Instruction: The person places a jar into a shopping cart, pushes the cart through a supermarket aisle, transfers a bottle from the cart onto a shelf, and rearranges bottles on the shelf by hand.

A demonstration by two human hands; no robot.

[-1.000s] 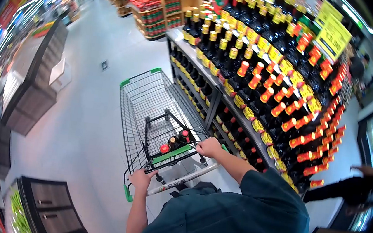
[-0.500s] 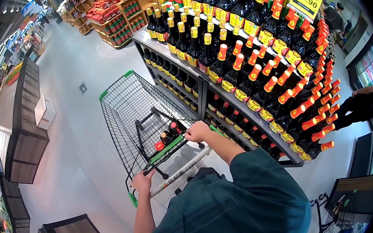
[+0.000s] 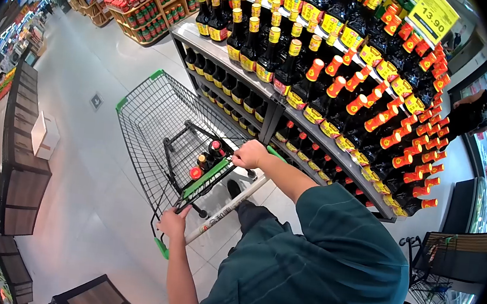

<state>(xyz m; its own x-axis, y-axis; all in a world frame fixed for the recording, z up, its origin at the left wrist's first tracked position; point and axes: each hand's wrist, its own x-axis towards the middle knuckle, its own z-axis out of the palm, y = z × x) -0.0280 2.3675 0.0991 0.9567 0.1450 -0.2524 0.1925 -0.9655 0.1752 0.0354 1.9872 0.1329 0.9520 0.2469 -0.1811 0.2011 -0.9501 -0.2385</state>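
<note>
Cart point(image 3: 164, 141) shifted left in view | lengthwise diagonal, facing up-left | left hand point(image 3: 172, 223), right hand point(image 3: 250, 154) clasping it

Pale tiled floor point(image 3: 80, 206) bearing a wire shopping cart point(image 3: 166, 143) and a dark-framed shelf point(image 3: 271, 120).
The shelf's tiers carry rows of upright dark bottles point(image 3: 290, 68) with yellow labels, capped yellow or orange-red; the cart stands just beside it. Wood-panelled stands point(image 3: 27, 168) rest well apart across the floor.
</note>
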